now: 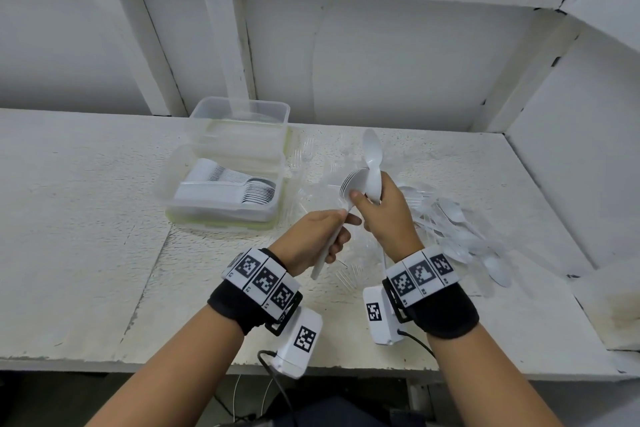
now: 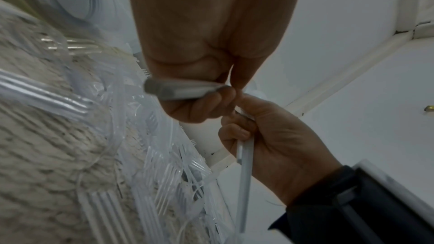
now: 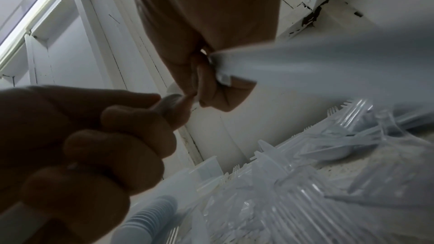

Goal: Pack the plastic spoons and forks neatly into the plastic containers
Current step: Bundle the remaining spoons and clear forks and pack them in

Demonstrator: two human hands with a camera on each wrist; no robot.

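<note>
Above the counter (image 1: 86, 253), the left hand (image 1: 311, 239) is curled round the handles of a spoon stack (image 1: 351, 184), while the right hand (image 1: 388, 215) grips one spoon (image 1: 372, 163), bowl up, just beside the stack's bowls. A container (image 1: 162, 191) to the left holds rows of nested spoons, with a second container (image 1: 242, 111) behind it. Loose spoons (image 1: 460, 236) lie to the right, and clear forks (image 1: 304, 152) lie scattered beside the containers.
</note>
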